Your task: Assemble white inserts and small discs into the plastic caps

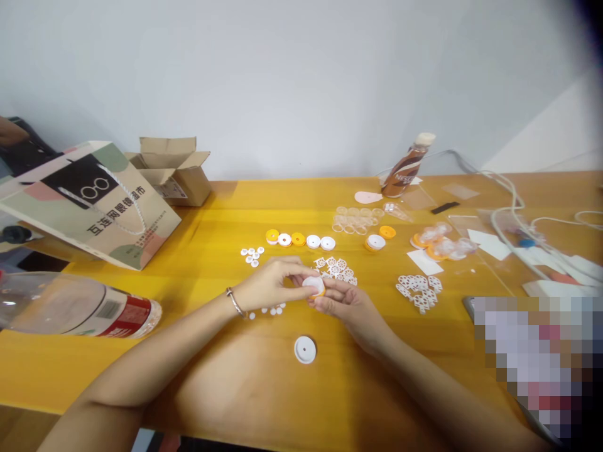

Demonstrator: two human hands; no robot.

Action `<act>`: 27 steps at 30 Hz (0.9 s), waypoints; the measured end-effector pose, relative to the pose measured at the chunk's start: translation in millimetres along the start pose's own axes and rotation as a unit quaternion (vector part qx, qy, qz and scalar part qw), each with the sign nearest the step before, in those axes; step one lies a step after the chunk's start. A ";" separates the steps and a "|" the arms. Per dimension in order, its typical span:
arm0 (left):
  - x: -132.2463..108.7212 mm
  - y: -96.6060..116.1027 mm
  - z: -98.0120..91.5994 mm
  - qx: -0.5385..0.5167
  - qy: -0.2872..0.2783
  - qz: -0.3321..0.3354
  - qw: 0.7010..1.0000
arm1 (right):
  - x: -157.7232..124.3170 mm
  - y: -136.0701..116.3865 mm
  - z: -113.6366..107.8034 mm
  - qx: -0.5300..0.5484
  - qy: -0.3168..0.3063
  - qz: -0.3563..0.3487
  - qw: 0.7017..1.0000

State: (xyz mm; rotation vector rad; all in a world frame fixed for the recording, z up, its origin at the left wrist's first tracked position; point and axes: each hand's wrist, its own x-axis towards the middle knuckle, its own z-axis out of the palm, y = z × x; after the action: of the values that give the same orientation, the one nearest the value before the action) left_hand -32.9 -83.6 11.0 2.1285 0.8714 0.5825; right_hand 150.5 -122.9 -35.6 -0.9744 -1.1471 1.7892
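Both hands grip a small round white-and-orange plastic case (313,287) above the table. My left hand (277,279) has its thumb on the white face and its fingers around the far side. My right hand (351,307) pinches the case's right edge. On the table below them lies a white disc (305,349) with a small centre hole. Behind the hands are a pile of white cut-out plastic pieces (336,270) and a row of round parts, among them an orange one (298,239) and a white one (328,243). Small white discs (254,256) lie left of the pile.
At the left stand a paper bag (117,207), an open cardboard box (188,182) and a large plastic bottle (85,304) on its side. Clear rings (358,220), a brown drink bottle (405,169), more cut-outs (419,292), white cables (506,213) and a pixelated device (541,358) occupy the right.
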 end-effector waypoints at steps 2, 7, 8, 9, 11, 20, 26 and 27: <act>-0.8 1.4 -2.2 0.021 -0.015 0.017 1.000 | -0.6 -0.9 0.7 -0.027 0.002 -0.002 1.000; -3.3 4.3 -7.1 0.068 -0.067 0.045 0.994 | -3.2 -3.2 4.7 -0.066 -0.010 -0.021 0.998; -3.8 4.3 -6.2 0.077 -0.064 0.043 0.994 | -3.5 -3.1 5.5 -0.073 -0.004 -0.023 0.997; -4.4 4.1 -4.8 0.086 -0.055 0.040 0.994 | -3.7 -2.8 6.0 -0.079 0.005 -0.025 0.997; -5.3 3.2 -1.2 0.103 -0.036 0.035 0.993 | -3.7 -2.1 6.7 -0.090 0.024 -0.030 0.995; -4.1 7.2 -6.0 0.099 -0.086 0.081 0.988 | -3.3 -2.0 4.6 -0.076 -0.003 -0.012 0.997; -2.0 0.1 -8.8 0.052 -0.097 0.063 0.992 | -5.0 -0.8 5.4 0.012 -0.028 0.043 0.999; -1.4 -1.1 -9.1 0.045 -0.099 0.061 0.992 | -5.3 -0.4 5.5 0.027 -0.029 0.050 0.998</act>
State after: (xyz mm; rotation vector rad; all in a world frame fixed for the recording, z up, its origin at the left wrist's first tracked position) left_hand -40.0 -79.8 15.6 2.2885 0.6729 0.3897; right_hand 147.7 -129.4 -32.6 -0.9691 -1.0959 1.9301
